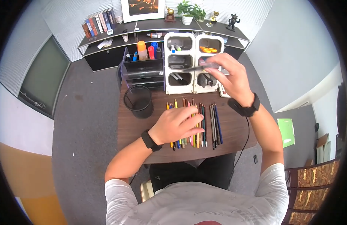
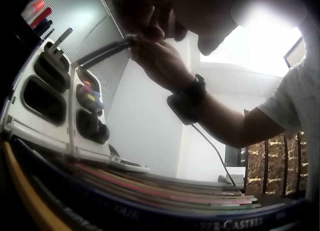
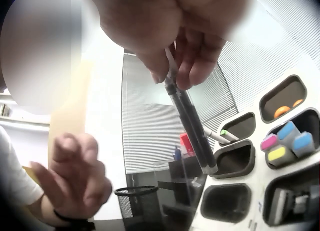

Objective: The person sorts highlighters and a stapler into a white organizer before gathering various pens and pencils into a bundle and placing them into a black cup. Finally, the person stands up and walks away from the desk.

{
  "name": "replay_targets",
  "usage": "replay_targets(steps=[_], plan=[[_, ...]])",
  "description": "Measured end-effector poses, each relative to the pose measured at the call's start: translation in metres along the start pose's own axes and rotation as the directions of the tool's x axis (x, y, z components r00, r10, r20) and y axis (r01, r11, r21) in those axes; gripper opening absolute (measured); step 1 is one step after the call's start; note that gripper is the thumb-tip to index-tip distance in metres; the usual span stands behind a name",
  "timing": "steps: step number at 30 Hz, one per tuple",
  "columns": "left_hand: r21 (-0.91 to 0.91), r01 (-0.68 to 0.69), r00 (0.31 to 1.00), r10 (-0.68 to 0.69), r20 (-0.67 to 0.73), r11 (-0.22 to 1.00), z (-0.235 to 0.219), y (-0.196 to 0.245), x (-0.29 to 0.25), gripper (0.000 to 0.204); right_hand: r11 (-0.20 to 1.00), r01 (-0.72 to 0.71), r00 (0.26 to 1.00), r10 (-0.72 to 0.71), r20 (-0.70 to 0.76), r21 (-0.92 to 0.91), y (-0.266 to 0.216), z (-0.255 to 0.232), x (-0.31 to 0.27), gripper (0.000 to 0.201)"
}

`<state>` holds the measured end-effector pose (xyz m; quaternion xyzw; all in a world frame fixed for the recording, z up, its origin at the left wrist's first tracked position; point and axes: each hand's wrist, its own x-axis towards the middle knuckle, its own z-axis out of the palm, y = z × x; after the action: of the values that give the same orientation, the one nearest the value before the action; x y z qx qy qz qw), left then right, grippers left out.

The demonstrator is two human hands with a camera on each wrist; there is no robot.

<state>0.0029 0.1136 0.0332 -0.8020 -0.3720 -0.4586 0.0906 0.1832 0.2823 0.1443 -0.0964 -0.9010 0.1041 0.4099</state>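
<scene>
My right hand (image 1: pixel 233 75) is raised in front of the white desk organizer (image 1: pixel 179 91), pinching dark pens (image 3: pixel 192 123) between thumb and fingers. In the right wrist view the pens tilt downward, their lower end overlapping the rim of the middle left compartment (image 3: pixel 234 161). Over the row of coloured pencils (image 1: pixel 216 127) hangs my left hand (image 1: pixel 177 123), palm down, fingers loosely bent and holding nothing. It hides part of the row. Close to the left wrist camera, pencils (image 2: pixel 195 211) cross the bottom of the view.
Highlighters (image 3: pixel 287 141) stand in a right-hand compartment. Left of the organizer is a clear-sided holder (image 1: pixel 143 71) with markers, and a black mesh cup (image 1: pixel 139 103) stands before it. A cable (image 1: pixel 243 146) runs over the table's right side.
</scene>
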Motion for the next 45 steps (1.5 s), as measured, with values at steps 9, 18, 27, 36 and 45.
replay_targets(steps=[9,18,27,36,45], plan=[[0.017,-0.019,0.997,0.018,0.08,1.0,0.0,-0.001,-0.001,0.04,0.998,0.037,0.995,-0.032,0.097,-0.05,0.037,0.062,0.036,0.022],[0.039,-0.001,0.992,-0.004,0.125,0.999,-0.001,-0.001,-0.001,0.033,0.999,-0.04,0.978,0.041,0.206,-0.008,0.033,0.069,0.023,0.024],[0.112,0.051,0.988,-0.067,0.141,0.992,0.0,-0.007,-0.003,0.019,0.977,-0.21,0.932,0.192,0.308,0.025,0.006,-0.004,-0.051,0.019],[0.121,0.07,0.961,-0.099,0.257,0.99,0.009,-0.011,-0.006,0.016,0.925,-0.379,0.782,0.322,0.534,-0.003,-0.001,-0.033,-0.155,0.026],[0.162,0.073,0.934,-0.125,0.335,0.984,0.006,-0.006,-0.001,0.016,0.962,-0.271,0.776,0.233,0.585,-0.024,-0.02,-0.032,-0.183,0.039]])
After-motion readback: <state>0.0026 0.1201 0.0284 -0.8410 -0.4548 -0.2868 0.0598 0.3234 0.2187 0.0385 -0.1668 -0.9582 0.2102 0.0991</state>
